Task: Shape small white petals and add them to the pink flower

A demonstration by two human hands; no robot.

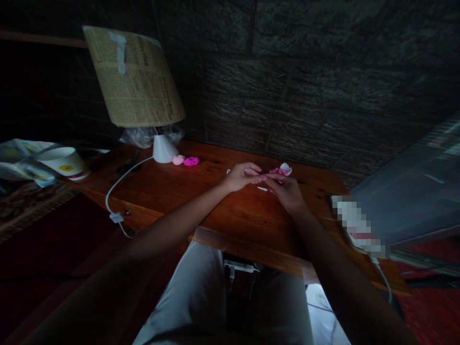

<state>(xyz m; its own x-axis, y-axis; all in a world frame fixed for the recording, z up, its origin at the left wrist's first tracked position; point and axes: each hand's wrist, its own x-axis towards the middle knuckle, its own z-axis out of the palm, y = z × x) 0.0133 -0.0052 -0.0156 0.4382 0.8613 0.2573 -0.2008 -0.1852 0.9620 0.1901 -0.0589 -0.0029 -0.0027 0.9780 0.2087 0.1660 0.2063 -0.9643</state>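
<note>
Over the wooden desk (230, 211), my left hand (243, 176) and my right hand (285, 190) meet at the fingertips. Both are closed in a pinch, and whatever lies between the fingers is too small to make out. Just behind my right hand is a pink and white ruffled piece (285, 168), perhaps a flower, partly covered by the fingers. A small white strip (262, 189) lies on the wood below the fingertips. Further left, a light pink lump (178, 160) and a bright magenta lump (191, 161) sit side by side, away from my hands.
A lamp with a newsprint shade (136, 79) stands at the back left, its white cord (108, 191) hanging over the front edge. A paper cup (64, 162) is at far left. On the right lies a blurred-out device (359, 225) with a cable. A dark brick wall (287, 86) rises behind.
</note>
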